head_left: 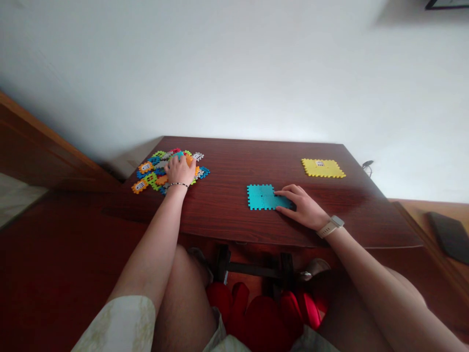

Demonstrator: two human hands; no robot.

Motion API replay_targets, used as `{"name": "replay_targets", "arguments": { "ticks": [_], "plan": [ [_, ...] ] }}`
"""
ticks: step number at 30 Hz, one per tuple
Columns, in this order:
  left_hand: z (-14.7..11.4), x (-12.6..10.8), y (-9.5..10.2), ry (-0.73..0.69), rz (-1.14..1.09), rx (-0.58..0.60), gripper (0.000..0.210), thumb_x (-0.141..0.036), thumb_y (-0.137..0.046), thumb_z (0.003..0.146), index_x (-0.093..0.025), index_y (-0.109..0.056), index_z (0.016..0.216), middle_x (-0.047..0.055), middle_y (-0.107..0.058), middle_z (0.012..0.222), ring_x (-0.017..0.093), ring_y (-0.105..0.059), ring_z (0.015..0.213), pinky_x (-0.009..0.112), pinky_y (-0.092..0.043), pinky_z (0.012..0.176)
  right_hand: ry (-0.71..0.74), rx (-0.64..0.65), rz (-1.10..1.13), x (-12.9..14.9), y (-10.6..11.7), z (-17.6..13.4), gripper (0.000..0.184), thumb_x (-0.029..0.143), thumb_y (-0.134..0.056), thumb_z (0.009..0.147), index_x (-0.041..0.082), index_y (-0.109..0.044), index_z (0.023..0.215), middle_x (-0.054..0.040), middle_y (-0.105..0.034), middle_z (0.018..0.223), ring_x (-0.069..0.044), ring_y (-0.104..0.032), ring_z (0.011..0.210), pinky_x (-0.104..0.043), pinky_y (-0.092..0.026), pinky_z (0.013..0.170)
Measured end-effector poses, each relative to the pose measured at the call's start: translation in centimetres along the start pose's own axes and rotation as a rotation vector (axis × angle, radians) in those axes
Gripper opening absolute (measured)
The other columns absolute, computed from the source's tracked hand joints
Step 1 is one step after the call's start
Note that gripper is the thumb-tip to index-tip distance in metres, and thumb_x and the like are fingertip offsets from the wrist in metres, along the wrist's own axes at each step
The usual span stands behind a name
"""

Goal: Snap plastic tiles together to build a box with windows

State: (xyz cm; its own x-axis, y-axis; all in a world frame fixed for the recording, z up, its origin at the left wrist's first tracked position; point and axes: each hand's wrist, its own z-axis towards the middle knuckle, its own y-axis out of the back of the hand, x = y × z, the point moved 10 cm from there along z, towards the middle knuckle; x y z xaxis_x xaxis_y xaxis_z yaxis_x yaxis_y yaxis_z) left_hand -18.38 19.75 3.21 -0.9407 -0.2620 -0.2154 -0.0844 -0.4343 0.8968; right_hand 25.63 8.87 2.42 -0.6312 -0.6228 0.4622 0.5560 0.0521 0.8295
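My left hand (181, 169) reaches into a heap of colourful interlocking plastic tiles (150, 178) at the table's left end. Its fingers are spread over the heap, and an orange tile (189, 160) shows between thumb and fingers; the fingertips are partly hidden among the pieces. In front of me lies a flat teal panel (261, 197) of joined tiles with toothed edges. My right hand (302, 208) grips the panel's right part, the index finger along its upper edge and the thumb at its lower edge. That hand covers the panel's right end.
A yellow panel (323, 168) of joined tiles with a small window piece on it lies at the back right of the dark brown table (227, 220). A white wall (234, 73) rises behind. Below the table's front edge are my legs and a red seat (262, 318).
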Motion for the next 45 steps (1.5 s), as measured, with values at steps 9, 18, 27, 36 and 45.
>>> {"name": "replay_targets", "arguments": {
  "ticks": [9, 18, 27, 36, 45],
  "plan": [
    [-0.5, -1.2, 0.0, -0.06, 0.009, 0.092, 0.06, -0.055, -0.044, 0.107, -0.01, -0.073, 0.136, 0.027, -0.057, 0.157, 0.043, -0.058, 0.14, 0.055, -0.048, 0.117, 0.006, 0.003, 0.022, 0.2, 0.1, 0.3, 0.043, 0.05, -0.07, 0.103, 0.029, -0.072, 0.14, -0.0135, -0.066, 0.125, -0.036, -0.066, 0.118, -0.06, -0.058, 0.11],
    [-1.2, -1.7, 1.3, -0.066, -0.049, 0.025, 0.04, -0.042, -0.05, 0.105, -0.015, -0.072, 0.125, 0.024, -0.07, 0.134, 0.043, -0.06, 0.133, 0.055, -0.047, 0.116, 0.014, -0.003, 0.011, 0.4, 0.1, 0.4, 0.043, 0.05, -0.07, 0.102, 0.03, -0.072, 0.14, -0.0137, -0.066, 0.124, -0.037, -0.067, 0.117, -0.061, -0.059, 0.109],
    [-0.4, 0.2, 0.4, 0.019, -0.117, 0.027, 0.056, -0.042, -0.058, 0.103, -0.012, -0.059, 0.15, 0.026, -0.065, 0.151, 0.043, -0.059, 0.141, 0.056, -0.048, 0.116, 0.013, 0.003, 0.001, 0.4, 0.0, 0.3, 0.044, 0.049, -0.07, 0.102, 0.03, -0.072, 0.141, -0.0137, -0.066, 0.125, -0.037, -0.066, 0.118, -0.06, -0.059, 0.11],
    [-0.4, -0.2, 0.6, -0.007, -0.125, 0.044, 0.039, -0.026, -0.057, 0.101, -0.018, -0.067, 0.137, 0.017, -0.074, 0.137, 0.036, -0.067, 0.131, 0.048, -0.052, 0.111, 0.023, -0.002, 0.008, 0.4, 0.0, 0.4, 0.043, 0.048, -0.071, 0.102, 0.028, -0.072, 0.14, -0.0143, -0.065, 0.126, -0.036, -0.067, 0.118, -0.06, -0.059, 0.109],
    [-0.9, -3.2, 0.6, -0.228, -0.081, 0.036, 0.034, -0.039, -0.054, 0.105, -0.022, -0.074, 0.126, 0.016, -0.07, 0.143, 0.036, -0.059, 0.14, 0.051, -0.045, 0.12, 0.023, -0.006, 0.007, 0.4, 0.0, 0.3, 0.044, 0.048, -0.072, 0.101, 0.03, -0.072, 0.141, -0.0142, -0.066, 0.126, -0.037, -0.067, 0.118, -0.061, -0.059, 0.109]
  ]
}}
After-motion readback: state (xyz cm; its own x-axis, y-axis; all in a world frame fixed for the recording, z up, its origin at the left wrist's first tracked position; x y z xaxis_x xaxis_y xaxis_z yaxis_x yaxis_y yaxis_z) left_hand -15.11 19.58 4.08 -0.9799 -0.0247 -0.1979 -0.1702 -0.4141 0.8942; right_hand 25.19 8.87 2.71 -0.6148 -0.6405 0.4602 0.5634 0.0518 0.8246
